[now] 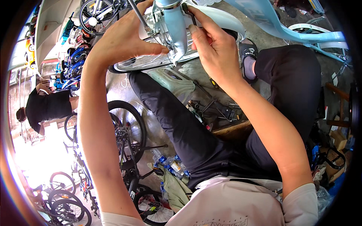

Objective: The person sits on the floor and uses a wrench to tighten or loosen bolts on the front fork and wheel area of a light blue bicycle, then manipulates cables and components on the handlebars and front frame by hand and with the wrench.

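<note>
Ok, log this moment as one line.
left hand: thumb by metal brake parts | right hand: holding dark slim tool beside light-blue fork | nearby: white fender, spoked wheel

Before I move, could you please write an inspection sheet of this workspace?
Surface: grey floor, with things scattered on it
Job's things: light-blue fork, white mudguard
Clutter: plastic bottles and a greenish cloth
Hands: right hand's fingers pinch a slim dark tool beside the fork; left hand at the metal parts
Cables: none clearly made out
Surroundings: other bicycles; a person in black, far left
</note>
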The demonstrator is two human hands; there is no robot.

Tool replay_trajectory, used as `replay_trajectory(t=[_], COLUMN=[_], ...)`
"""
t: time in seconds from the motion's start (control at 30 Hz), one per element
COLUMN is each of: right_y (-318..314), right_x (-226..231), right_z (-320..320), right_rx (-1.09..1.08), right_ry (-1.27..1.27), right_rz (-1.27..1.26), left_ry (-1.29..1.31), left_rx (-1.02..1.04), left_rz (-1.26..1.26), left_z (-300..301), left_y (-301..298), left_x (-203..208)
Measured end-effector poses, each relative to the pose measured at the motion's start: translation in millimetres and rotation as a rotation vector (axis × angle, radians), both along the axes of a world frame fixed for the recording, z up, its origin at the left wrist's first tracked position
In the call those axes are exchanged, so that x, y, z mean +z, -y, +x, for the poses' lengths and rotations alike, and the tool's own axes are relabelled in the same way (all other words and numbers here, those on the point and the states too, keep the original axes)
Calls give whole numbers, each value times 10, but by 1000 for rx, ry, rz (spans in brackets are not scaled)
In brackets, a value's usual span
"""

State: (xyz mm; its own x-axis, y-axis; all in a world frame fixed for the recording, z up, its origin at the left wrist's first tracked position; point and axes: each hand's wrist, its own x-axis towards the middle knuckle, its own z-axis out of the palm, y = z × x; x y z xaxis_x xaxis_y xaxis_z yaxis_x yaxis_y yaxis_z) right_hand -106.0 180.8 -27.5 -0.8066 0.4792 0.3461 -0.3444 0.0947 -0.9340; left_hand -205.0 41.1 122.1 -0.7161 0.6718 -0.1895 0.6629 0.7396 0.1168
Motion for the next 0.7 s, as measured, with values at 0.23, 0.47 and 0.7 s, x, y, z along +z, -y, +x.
replay_trajectory(t=[0.23,0.47,0.7], right_y=[-92,-133,-98], right_x=[77,248,314], right_z=[30,20,50], right_rx=[4,348,336], right_ry=[-33,44,163], right_rz=[89,-148,-65], left_ry=[-121,-72,56], left_rx=[-60,-145,-178], left_rz=[57,-113,91], left_z=[-114,-87,117], left_y=[116,158,323], left_x=[-96,6,125])
